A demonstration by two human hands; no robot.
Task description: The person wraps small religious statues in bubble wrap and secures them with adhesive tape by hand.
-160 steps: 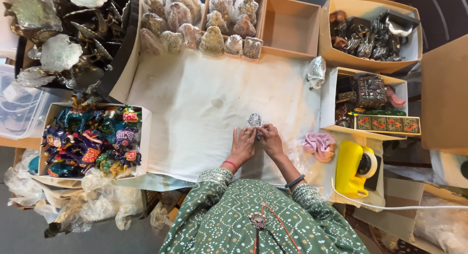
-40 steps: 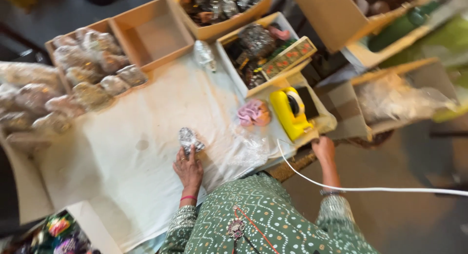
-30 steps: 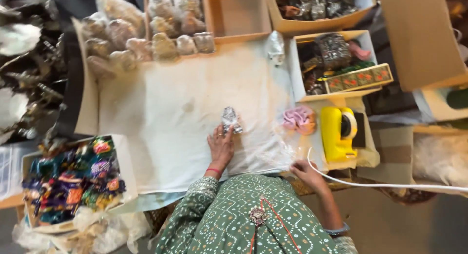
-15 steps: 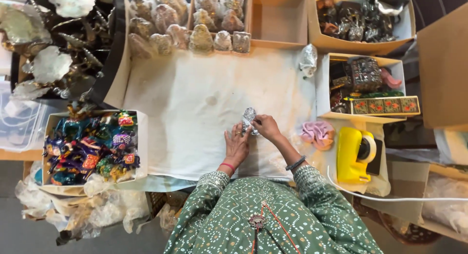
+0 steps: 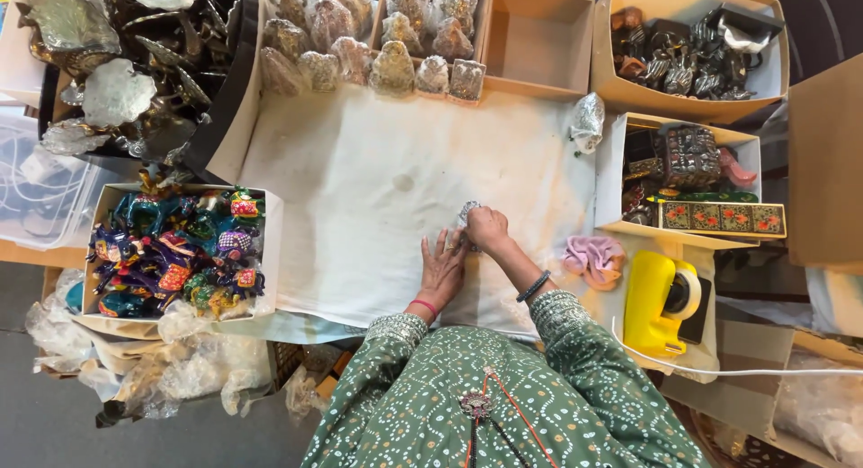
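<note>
On the white cloth [image 5: 378,189] both of my hands meet over a small item wrapped in clear bubble wrap [image 5: 467,211]. My right hand [image 5: 487,227] is closed around the wrapped item. My left hand [image 5: 442,261] lies beside it with its fingertips on the item's lower side. Most of the item is hidden under my hands. Both arms wear green patterned sleeves.
A box of colourful painted figurines [image 5: 175,248] sits at the left. Wrapped pieces [image 5: 378,68] line the cloth's far edge by an empty cardboard box [image 5: 530,36]. A yellow tape dispenser [image 5: 661,302], a pink cloth [image 5: 593,257] and boxes of ornaments [image 5: 688,59] are at the right.
My right hand came back from the right edge by the tape dispenser and closed on the wrapped item next to my left hand. The view swung around and steadied.
</note>
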